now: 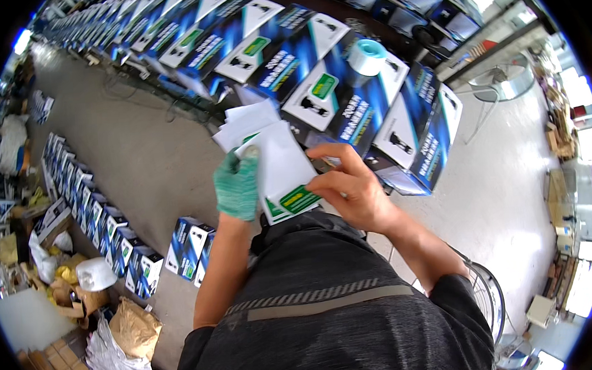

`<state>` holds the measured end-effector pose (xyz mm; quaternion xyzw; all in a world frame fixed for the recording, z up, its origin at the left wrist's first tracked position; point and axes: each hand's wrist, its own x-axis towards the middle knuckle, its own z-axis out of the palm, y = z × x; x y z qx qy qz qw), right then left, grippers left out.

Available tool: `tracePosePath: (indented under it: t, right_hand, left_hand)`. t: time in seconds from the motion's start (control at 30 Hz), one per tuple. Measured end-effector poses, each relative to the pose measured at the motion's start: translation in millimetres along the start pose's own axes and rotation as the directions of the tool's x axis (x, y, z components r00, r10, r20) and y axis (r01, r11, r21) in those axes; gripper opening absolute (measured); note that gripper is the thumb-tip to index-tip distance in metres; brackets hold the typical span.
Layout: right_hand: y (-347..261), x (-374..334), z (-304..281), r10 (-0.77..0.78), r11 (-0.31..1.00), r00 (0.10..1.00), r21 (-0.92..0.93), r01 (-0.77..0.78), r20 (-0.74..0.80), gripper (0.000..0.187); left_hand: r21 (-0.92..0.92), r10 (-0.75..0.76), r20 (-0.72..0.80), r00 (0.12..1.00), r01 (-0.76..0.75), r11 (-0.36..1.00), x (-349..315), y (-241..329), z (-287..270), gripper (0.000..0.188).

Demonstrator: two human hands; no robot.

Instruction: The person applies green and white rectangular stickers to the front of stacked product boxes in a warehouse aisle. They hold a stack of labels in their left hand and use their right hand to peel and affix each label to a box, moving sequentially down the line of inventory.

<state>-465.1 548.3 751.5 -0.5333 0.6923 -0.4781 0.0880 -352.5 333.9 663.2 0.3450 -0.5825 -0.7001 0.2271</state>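
My left hand, in a green-and-white knit glove, grips a fanned stack of white sheets, its thumb pressed on top. Green rectangular stickers show at the lower end of the top sheet. My bare right hand has thumb and forefinger closed at the edge of one green sticker; whether it is partly lifted I cannot tell. Just beyond the hands stands a row of blue, black and white printed boxes. Several of them bear a green sticker on top, while the nearest box shows none on its top.
A pale blue tape roll sits on a box in the row. More boxes line the floor at left, with two standing apart. Crumpled bags lie lower left. A round wire-frame item stands beside my right arm.
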Motion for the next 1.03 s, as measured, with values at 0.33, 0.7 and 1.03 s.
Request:
tracePosePath:
  t: [0.33, 0.7, 1.03]
  right_hand:
    - [51, -2, -96, 0.168, 0.965, 0.962, 0.234, -0.116, -0.216, 0.013]
    - [225, -34, -204, 0.594, 0.802, 0.803, 0.045, -0.595, 0.039, 0.015]
    - [253, -48, -197, 0.434, 0.876, 0.901, -0.247, -0.414, 0.030, 0.018]
  left_hand:
    - [-0.023, -0.093, -0.140, 0.986, 0.090, 0.996, 3, -54, 7, 0.031]
    - [0.007, -0.042, -0.150, 0.988, 0.043, 0.999, -14, -54, -8, 0.034]
    - [-0.006, -0.078, -0.186, 0.979, 0.079, 0.997, -23, -63, -2, 0.035]
